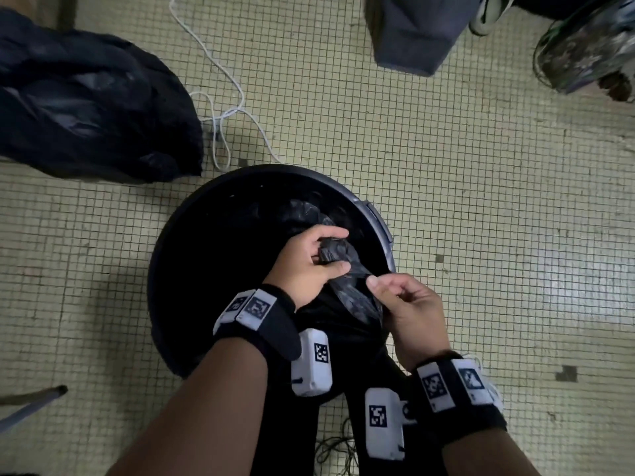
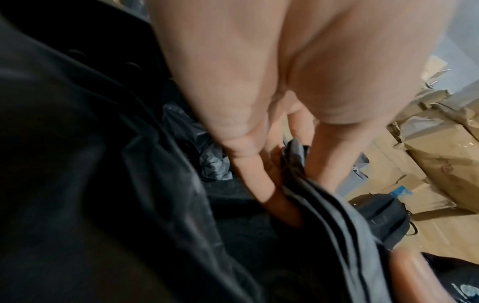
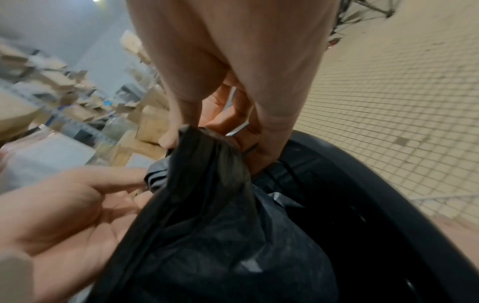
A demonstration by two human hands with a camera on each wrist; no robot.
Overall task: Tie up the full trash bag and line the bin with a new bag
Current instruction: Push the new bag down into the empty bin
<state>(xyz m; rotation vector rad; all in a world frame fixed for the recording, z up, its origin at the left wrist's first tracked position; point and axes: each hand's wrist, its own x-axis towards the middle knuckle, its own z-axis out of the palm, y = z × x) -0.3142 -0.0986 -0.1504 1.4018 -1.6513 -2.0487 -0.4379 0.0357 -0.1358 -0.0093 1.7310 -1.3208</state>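
Note:
A round black bin [image 1: 161,269] stands on the tiled floor at the centre of the head view. Over its right half hangs a new black bag [image 1: 347,290], bunched and folded. My left hand [image 1: 338,250] grips the bag's crumpled top between thumb and curled fingers [image 2: 259,174]. My right hand [image 1: 378,286] pinches the same bag [image 3: 207,184] just below, near the bin's rim [image 3: 376,184]. The bag's lower part drapes down toward my legs. The full black trash bag [image 1: 92,108] lies on the floor at the upper left, its neck bunched together.
A white cable [image 1: 220,108] loops on the floor between the full bag and the bin. A grey fabric bag [image 1: 412,36], a shoe [image 1: 488,12] and a clear plastic bag [image 1: 584,46] sit at the top right. A stick handle [image 1: 31,403] pokes in at the lower left. Cardboard boxes [image 2: 440,153] lie beyond.

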